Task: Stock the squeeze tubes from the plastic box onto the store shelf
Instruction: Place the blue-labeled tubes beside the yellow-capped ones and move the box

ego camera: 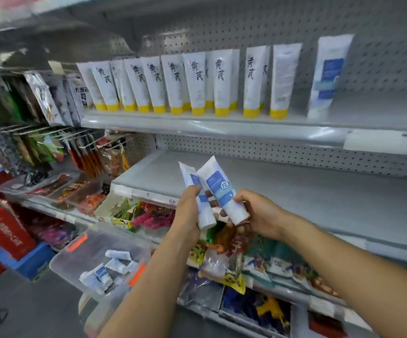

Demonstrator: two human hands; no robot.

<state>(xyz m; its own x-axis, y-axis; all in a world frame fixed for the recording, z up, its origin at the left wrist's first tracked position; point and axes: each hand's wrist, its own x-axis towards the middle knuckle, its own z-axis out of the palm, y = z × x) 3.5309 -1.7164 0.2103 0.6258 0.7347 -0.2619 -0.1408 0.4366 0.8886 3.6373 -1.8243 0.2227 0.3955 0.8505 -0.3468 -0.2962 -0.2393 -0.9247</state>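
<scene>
Person mid-stock, 2 blue-label tubes in hands, in front of empty middle shelf (295, 191). Left hand (189, 208) wraps around left tube (198, 198), cap end down; right hand (256, 213) pinches right tube (222, 189) near its cap, crimp ends up, the 2 tubes crossing/touching near their upper halves. Plastic box (75, 259) sits low left w/ several more tubes (104, 274) inside. Upper shelf (197, 123) has row of yellow-cap tubes (197, 84) + 1 blue-label tube (326, 76) standing at right, leaning on pegboard. Step: carry phase, btw pick & place. Next prob: lift both to upper shelf beside the standing blue tube, set cap-down, upright; narrow caps, may tip
</scene>
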